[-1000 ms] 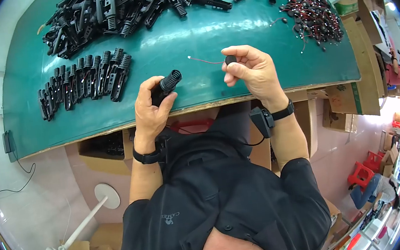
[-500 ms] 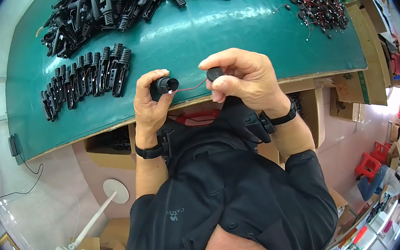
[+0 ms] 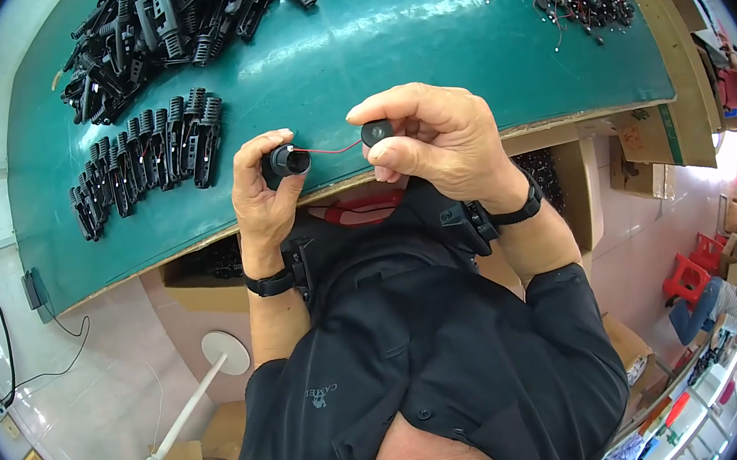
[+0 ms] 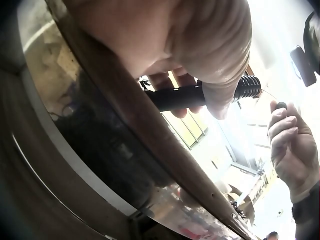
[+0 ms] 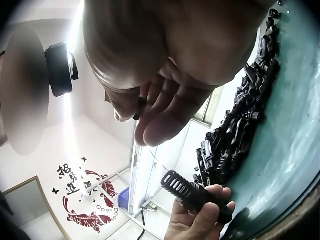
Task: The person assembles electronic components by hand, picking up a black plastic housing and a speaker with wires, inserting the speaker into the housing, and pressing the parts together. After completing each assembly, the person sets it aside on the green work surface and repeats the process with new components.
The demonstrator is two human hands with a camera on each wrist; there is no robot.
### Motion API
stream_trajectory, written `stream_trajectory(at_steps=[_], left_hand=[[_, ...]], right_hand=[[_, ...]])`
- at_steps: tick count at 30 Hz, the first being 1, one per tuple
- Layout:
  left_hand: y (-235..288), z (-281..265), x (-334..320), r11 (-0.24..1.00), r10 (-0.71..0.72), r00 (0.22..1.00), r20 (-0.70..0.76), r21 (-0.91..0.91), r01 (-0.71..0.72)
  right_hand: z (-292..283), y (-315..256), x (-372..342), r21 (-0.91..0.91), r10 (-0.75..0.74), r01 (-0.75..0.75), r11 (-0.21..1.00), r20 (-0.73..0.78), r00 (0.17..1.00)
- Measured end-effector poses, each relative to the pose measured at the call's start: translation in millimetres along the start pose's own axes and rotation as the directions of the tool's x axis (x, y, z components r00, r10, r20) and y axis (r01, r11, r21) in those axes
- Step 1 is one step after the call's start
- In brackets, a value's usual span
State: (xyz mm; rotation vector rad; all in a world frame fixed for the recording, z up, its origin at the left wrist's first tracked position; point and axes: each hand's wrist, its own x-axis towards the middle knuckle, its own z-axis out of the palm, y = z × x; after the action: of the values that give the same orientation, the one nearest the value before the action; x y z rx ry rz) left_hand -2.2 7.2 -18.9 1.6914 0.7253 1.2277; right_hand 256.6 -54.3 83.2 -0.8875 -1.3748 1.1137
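head: left grip (image 3: 262,192) curled round the black tube (image 3: 274,165) above the bench (image 3: 386,64), mouth (image 3: 298,160) facing right, probably so nothing blocks it; right grip (image 3: 445,141) pinching the black disc (image 3: 376,132), red wire (image 3: 337,151) between | left wrist: tube's ribs (image 4: 248,87) show side-on, head only gets it foreshortened tbh | right wrist: slots (image 5: 180,185) show too, disc mostly hidden

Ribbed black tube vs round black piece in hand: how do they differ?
Shape: the ribbed tube is long and open-ended; the round piece is short and disc-like.
Size: the ribbed tube is clearly larger than the round piece.
Hold: the left hand grips the ribbed tube; the right hand pinches the round piece.
Shared: both are black, and a red wire runs between them.
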Motion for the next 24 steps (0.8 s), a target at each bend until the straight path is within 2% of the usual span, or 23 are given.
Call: stream_trajectory(at_steps=[7, 11, 16, 19, 24], left_hand=[[0.2, -0.1, -1.3, 0.999, -0.03, 1.0, -0.002, 0.013, 0.03], [-1.4, 0.1, -1.2, 1.0, -0.027, 1.0, -0.001, 0.008, 0.027], [-2.3, -0.6, -2.0, 0.999, -0.037, 0.999, 0.007, 0.01, 0.036], [-1.2, 0.6, -2.0, 0.999, -0.05, 0.999, 0.008, 0.015, 0.05], [0.0, 0.1, -1.7, 0.997, -0.065, 0.998, 0.011, 0.033, 0.065]], right_hand=[[-2.4, 0.3, -0.6, -0.116, -0.054, 0.059, 0.991, 0.046, 0.997], [-2.7, -1.1, -5.2, -0.047, -0.051, 0.053, 0.997, 0.034, 0.998], [-1.6, -2.7, -6.8, -0.069, -0.088, 0.091, 0.993, 0.042, 0.995], [-0.6, 1.0, -6.7, 0.002, -0.083, 0.083, 0.997, 0.034, 0.996], [-1.7, -0.6, -8.7, 0.013, -0.092, 0.092, 0.996, 0.005, 0.996]])
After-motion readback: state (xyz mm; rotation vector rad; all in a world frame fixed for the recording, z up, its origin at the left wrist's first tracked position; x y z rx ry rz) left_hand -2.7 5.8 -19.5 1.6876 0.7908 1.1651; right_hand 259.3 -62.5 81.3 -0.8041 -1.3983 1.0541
